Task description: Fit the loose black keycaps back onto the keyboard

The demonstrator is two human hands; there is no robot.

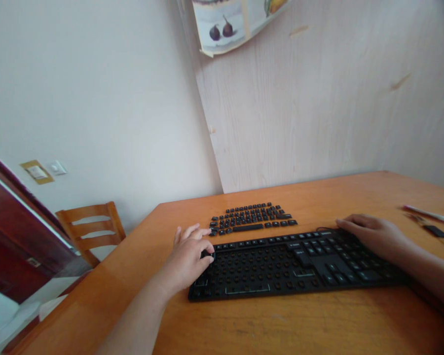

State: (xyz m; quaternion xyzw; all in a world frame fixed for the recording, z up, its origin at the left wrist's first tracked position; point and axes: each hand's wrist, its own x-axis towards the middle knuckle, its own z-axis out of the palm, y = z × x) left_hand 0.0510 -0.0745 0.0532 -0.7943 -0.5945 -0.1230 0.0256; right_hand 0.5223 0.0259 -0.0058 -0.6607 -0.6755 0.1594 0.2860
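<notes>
A black keyboard [281, 268] lies on the orange wooden table [266, 325]; most of its left and middle keys are off, showing bare switch posts. Behind it, the removed black keycaps [253, 218] are laid out in rows on the table. My left hand [188, 256] rests at the keyboard's upper left corner, thumb and forefinger pinched on a black keycap [206, 254] there. My right hand [373, 234] lies flat, fingers stretched out, over the keyboard's right end.
A white pen-like stick [431, 214] and a small dark object [435, 230] lie at the table's right edge. A wooden chair [91, 227] stands beyond the left corner. A pale wood panel [318, 98] leans against the wall behind the table.
</notes>
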